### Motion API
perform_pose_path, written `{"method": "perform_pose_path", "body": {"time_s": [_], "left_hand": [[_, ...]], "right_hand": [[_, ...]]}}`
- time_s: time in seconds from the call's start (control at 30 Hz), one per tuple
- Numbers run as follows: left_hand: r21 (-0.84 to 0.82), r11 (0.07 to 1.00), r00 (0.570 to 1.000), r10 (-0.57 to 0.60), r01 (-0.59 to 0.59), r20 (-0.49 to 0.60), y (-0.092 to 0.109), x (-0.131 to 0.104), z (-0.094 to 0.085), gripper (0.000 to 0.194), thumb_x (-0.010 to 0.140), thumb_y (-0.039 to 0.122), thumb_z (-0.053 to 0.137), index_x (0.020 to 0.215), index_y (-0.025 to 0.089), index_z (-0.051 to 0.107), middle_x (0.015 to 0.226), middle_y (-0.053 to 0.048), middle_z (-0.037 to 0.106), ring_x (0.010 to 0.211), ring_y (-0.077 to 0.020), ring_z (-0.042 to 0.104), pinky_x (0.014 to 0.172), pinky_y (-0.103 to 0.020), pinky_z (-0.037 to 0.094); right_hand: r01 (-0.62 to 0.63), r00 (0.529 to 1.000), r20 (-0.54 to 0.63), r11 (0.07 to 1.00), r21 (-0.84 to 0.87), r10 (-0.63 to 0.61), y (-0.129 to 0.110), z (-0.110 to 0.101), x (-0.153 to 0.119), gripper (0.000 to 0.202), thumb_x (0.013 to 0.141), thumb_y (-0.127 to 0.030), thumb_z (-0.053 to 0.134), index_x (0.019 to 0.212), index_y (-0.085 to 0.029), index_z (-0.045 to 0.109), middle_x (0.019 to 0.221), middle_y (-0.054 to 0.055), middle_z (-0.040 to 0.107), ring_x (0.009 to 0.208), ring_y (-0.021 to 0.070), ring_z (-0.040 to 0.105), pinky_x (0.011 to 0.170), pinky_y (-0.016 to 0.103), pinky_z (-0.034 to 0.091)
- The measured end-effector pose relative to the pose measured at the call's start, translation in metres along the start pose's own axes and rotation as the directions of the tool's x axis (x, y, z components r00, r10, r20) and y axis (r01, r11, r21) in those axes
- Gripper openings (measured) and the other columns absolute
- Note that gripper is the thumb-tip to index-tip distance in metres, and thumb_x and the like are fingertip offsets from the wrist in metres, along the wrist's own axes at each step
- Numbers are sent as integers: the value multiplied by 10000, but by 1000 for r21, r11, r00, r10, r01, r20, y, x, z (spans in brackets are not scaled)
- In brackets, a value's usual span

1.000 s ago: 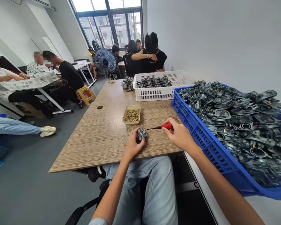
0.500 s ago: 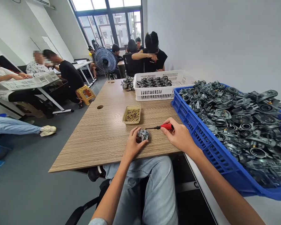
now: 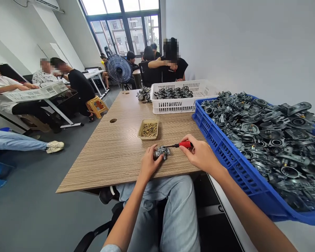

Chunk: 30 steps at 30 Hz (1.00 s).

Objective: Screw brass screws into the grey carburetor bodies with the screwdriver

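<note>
Left hand (image 3: 150,161): low at the table (image 3: 107,161), forearm reaching up from below, thumb near, fingers far, part-closed on a metal part (image 3: 161,152).
Right hand (image 3: 198,152): closed round a red screwdriver (image 3: 185,144), knuckles up, forearm slanting in from the lower right.
Screwdriver: lying almost level, shaft aimed left, tip right at the part; whether it touches, I can't tell.
Part: there at the table's near side, just this side of the tub (image 3: 147,139) of brass screws (image 3: 149,130).
Blue crate (image 3: 278,207): heaped high, right beside that right forearm.
</note>
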<state>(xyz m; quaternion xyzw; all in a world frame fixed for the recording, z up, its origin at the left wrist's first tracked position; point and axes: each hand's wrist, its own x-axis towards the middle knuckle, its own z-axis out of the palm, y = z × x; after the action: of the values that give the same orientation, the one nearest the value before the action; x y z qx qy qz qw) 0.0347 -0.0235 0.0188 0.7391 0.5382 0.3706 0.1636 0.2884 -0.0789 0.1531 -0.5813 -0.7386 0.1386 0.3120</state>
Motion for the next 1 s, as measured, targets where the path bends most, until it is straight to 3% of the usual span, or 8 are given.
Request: {"method": "perform_pose_path", "body": {"time_s": [0.1, 0.27, 0.43, 0.57, 0.63, 0.77, 0.9, 1.0], "left_hand": [[-24, 1000, 1000, 13, -13, 10, -2, 0, 1, 541, 973, 386, 719, 1466, 230, 559, 1314, -108, 711, 1110, -267, 711, 941, -401, 571], [-41, 997, 997, 63, -62, 34, -5, -1, 1, 582, 953, 441, 737, 1463, 227, 557, 1315, -112, 722, 1123, -279, 715, 965, -417, 572], [-79, 994, 994, 81, -76, 72, -4, 0, -1, 485, 967, 510, 696, 1360, 233, 632, 1277, -109, 744, 1098, -283, 731, 940, -418, 576], [-109, 993, 992, 47, -34, 119, -9, 1, 2, 555, 968, 609, 651, 1371, 228, 638, 1168, -91, 773, 952, -277, 750, 853, -414, 587], [-157, 987, 994, -9, 27, 110, -14, 3, 3, 553, 1031, 622, 521, 1404, 228, 624, 1096, -79, 783, 885, -271, 752, 840, -428, 587], [-324, 944, 995, -84, 61, -58, -27, 11, 4, 585, 1062, 644, 370, 1338, 208, 645, 1146, -119, 774, 1073, -312, 743, 958, -478, 574], [-422, 895, 975, -201, 145, -91, -35, 16, 3, 623, 1057, 678, 327, 1317, 204, 636, 1133, -114, 762, 991, -297, 722, 923, -467, 567], [-432, 889, 978, -199, 152, -67, -35, 16, 2, 609, 1055, 675, 341, 1312, 208, 636, 1159, -111, 753, 956, -285, 705, 909, -452, 554]], "right_hand": [[-16, 998, -60, 998, -60, 13, 11, 6, 4, 227, 1034, -421, 589, 1199, -280, 657, 826, -9, 756, 706, 211, 689, 704, 301, 421], [-91, 995, -63, 986, -140, 83, 44, 38, 13, 323, 1060, -349, 545, 1351, -267, 658, 1286, 73, 771, 1099, 250, 731, 892, 329, 490], [-167, 986, -48, 961, -220, 160, 63, 69, 12, 281, 1071, -337, 542, 1284, -234, 693, 1179, 99, 775, 1088, 262, 715, 895, 340, 508], [-181, 983, -80, 948, -262, 165, 69, 85, 13, 218, 1029, -254, 596, 1209, -226, 716, 1149, 111, 762, 1117, 276, 682, 961, 372, 508], [-187, 980, -114, 947, -261, 162, 67, 90, 14, 250, 1027, -238, 589, 1249, -223, 703, 1231, 122, 738, 1193, 288, 647, 1029, 401, 493], [-188, 971, -191, 954, -234, 144, 42, 102, 7, 455, 1033, -418, 634, 1448, -234, 599, 1402, 126, 659, 1304, 284, 584, 1131, 425, 456], [54, 984, -162, 991, -125, -74, 7, 128, -3, 759, 864, -617, 818, 1501, -297, 558, 1478, 98, 608, 1366, 313, 534, 1232, 492, 369], [88, 991, -89, 989, -118, -99, -2, 151, 0, 895, 809, -696, 842, 1559, -342, 504, 1590, 115, 506, 1429, 346, 481, 1192, 520, 424]]}}
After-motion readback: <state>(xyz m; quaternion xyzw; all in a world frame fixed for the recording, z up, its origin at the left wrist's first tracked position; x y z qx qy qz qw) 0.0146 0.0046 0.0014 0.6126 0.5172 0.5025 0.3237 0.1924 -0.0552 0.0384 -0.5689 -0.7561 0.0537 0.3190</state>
